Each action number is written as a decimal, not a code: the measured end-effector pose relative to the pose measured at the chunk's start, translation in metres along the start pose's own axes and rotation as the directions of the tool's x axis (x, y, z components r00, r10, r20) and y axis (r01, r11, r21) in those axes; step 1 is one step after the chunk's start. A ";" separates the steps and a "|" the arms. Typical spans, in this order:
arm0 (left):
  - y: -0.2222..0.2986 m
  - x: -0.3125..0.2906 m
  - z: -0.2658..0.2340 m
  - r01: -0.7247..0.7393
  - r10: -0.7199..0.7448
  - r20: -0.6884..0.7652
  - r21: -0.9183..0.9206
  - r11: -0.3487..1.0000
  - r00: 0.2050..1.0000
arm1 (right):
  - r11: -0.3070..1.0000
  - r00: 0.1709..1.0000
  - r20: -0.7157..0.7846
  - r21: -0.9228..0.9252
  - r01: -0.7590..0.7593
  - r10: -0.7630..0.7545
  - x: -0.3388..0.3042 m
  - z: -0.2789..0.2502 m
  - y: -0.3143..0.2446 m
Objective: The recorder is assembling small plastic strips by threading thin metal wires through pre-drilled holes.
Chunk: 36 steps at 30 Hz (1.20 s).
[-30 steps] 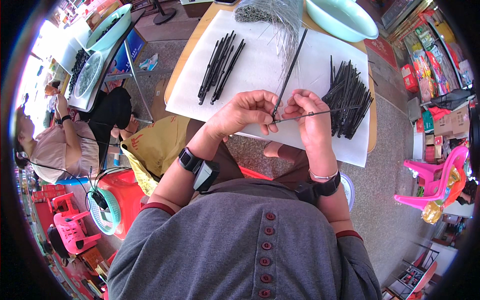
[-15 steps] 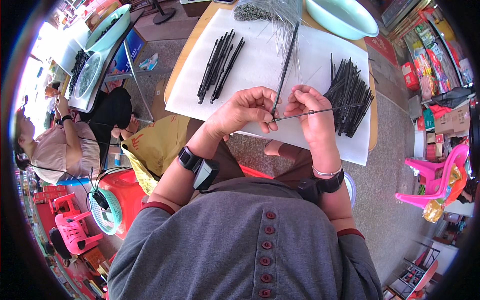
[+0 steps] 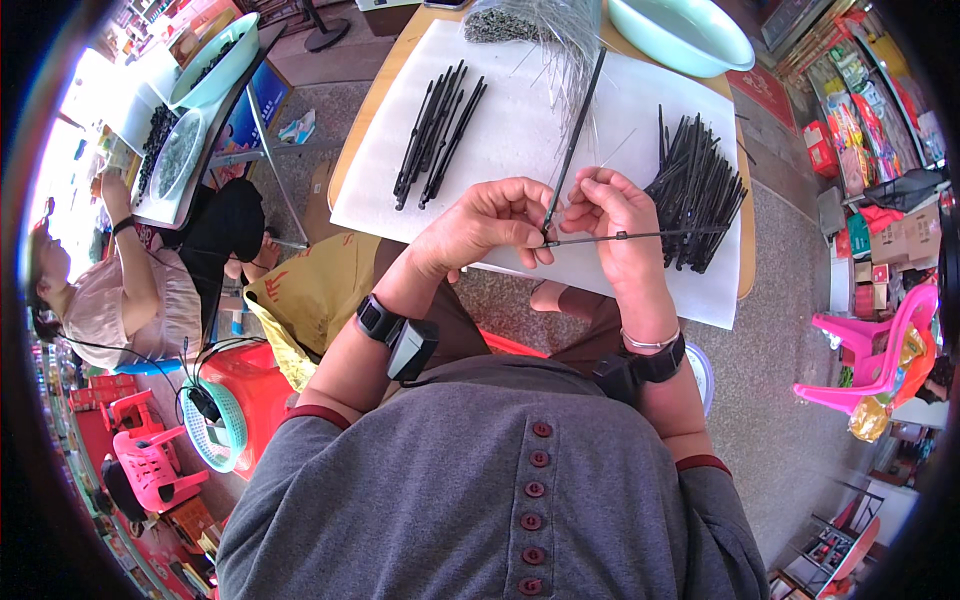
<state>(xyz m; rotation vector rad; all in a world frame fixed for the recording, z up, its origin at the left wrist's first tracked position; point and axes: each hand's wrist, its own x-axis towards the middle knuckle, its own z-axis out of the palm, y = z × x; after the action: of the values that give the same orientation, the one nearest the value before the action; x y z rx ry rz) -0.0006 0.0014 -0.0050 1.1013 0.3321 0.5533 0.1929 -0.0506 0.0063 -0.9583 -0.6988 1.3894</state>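
Over the near edge of the white-covered table, my left hand [image 3: 500, 222] is closed, pinching two thin black sticks where they meet. One long black stick [image 3: 574, 140] rises away from the fingertips. The other black stick [image 3: 650, 235], with small knobs along it, stretches right, across my right palm. Close beside it my right hand [image 3: 618, 220] has its thumb and fingers pressed together near the joint. A fine wire [image 3: 620, 148] shows just beyond those fingertips; whether they grip it I cannot make out.
Black sticks lie in a small group [image 3: 430, 140] at left and a bigger pile [image 3: 697, 195] at right. Clear thin strands [image 3: 570, 50] and a pale green basin [image 3: 685, 35] stand at the far side. A person [image 3: 120, 280] sits at another table on the left.
The stick pointing right has swung from slanting upward to nearly level. My right hand has shifted slightly left, while my left hand stays almost still. The seated person's hand has risen.
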 end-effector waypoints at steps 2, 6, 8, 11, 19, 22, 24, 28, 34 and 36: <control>0.000 0.000 0.000 -0.002 0.002 0.003 -0.004 1.000 1.000 | 1.000 1.000 -0.003 -0.001 -0.004 0.004 0.000 0.001 0.000; 0.003 0.000 0.002 0.000 0.000 -0.005 0.029 1.000 1.000 | 0.998 0.998 -0.060 -0.062 0.010 -0.014 0.003 0.002 0.003; 0.003 0.000 0.004 0.000 0.001 -0.019 0.049 0.999 1.000 | 0.995 0.995 -0.093 -0.095 0.023 -0.032 0.003 0.004 0.004; 0.004 -0.001 0.006 -0.023 0.023 -0.060 0.007 1.000 0.998 | 0.992 0.982 -0.175 -0.118 0.052 -0.072 -0.002 0.009 0.001; -0.001 0.002 0.004 -0.181 0.107 -0.321 -0.211 0.961 0.941 | 0.935 0.954 0.186 -0.226 0.275 -0.235 -0.017 0.019 -0.016; -0.001 0.002 0.010 -0.172 0.128 -0.331 -0.108 0.979 0.935 | 0.963 0.969 0.183 -0.179 0.201 -0.168 -0.025 0.024 -0.020; 0.005 0.001 0.021 -0.142 0.127 -0.331 -0.022 0.990 0.935 | 0.968 0.979 0.148 -0.186 0.169 -0.143 -0.023 0.015 -0.019; 0.012 0.000 0.025 0.045 0.011 -0.299 0.179 0.983 0.954 | 0.955 0.985 0.149 -0.268 0.128 -0.091 -0.026 0.018 -0.018; 0.014 -0.004 0.030 0.014 0.013 -0.312 0.083 0.996 0.950 | 0.919 0.978 0.111 -0.338 0.205 -0.178 -0.028 0.017 -0.020; 0.011 -0.004 0.030 -0.004 0.012 -0.337 0.022 1.000 0.941 | 0.916 0.978 0.093 -0.344 0.206 -0.185 -0.027 0.015 -0.018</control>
<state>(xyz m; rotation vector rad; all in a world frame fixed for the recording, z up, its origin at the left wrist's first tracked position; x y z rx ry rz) 0.0088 -0.0195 0.0180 1.0264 0.6333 0.7494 0.1860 -0.0737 0.0326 -1.0954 -1.0854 1.1381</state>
